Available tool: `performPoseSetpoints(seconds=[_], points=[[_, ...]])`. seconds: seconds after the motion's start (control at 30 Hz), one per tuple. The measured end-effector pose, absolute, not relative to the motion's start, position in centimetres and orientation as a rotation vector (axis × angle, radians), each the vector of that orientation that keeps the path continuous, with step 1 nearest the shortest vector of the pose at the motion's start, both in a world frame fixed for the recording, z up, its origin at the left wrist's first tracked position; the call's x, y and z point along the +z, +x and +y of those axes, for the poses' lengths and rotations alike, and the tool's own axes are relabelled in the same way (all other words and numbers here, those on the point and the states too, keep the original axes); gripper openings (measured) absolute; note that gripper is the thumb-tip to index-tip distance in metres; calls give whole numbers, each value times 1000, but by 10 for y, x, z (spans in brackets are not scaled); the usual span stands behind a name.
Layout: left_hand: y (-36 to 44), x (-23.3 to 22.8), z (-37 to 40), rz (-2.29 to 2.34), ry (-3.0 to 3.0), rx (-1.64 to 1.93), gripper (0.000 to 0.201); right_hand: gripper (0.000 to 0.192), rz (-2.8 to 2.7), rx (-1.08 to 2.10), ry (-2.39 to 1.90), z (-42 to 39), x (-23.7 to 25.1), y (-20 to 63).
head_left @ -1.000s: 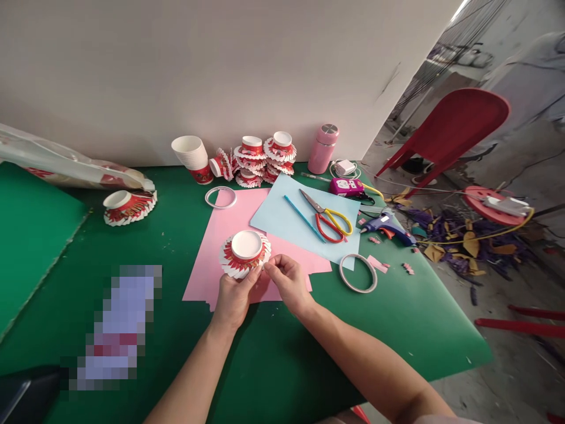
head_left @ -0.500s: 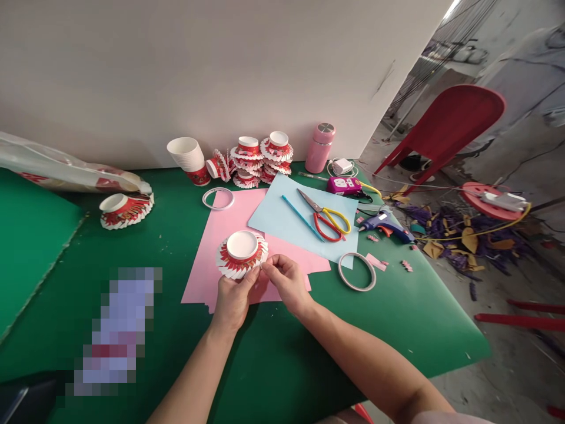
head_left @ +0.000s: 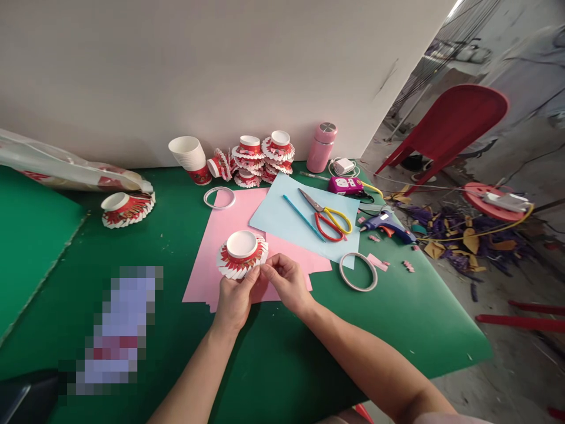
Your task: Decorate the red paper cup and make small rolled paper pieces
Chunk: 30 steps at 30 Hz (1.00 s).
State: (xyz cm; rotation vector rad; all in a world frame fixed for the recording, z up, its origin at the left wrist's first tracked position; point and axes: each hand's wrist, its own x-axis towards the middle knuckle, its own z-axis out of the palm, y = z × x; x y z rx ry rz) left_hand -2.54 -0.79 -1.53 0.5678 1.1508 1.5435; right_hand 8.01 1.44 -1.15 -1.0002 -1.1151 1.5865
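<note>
A cut-up red and white paper cup (head_left: 241, 254), its wall slit into folded strips and its white base facing up, sits on a pink paper sheet (head_left: 212, 247). My left hand (head_left: 233, 300) grips its near side from below. My right hand (head_left: 286, 282) pinches one of the strips at the cup's right edge with thumb and forefinger. Both hands rest over the green table (head_left: 273, 359).
Several finished cut cups (head_left: 260, 156) and stacked plain cups (head_left: 190, 156) stand by the wall, one more cut cup (head_left: 126, 209) at left. Scissors (head_left: 326, 218) and a blue pencil (head_left: 303, 218) lie on blue paper. Two tape rings (head_left: 357, 272), a glue gun (head_left: 388, 227), a pink bottle (head_left: 321, 147), a red chair (head_left: 450, 126).
The hands and the cup stay in nearly the same place; the fingers shift slightly on the strips. The view drifts a little.
</note>
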Motion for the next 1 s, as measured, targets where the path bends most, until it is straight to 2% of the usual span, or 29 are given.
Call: performPoseSetpoints(seconds=[0.4,0.6,0.7,0.9,1.0], points=[[-24,-16,-10,1304,624,1477,36,31,-988,1594,-983,12,-12,76],[-25,-5,-11,1064,615,1322,31,25,-1060,1486,-895,21,-1,86],[-25,3,-12,967,530,1364,43,24,-1121,1420,-869,30,8,98],[-53,20,-10,1021,465,1450,55,22,-1451,1572,-695,42,28,130],[-71,36,-6,1219,658,1430,50,17,-1834,1500,-666,43,38,141]])
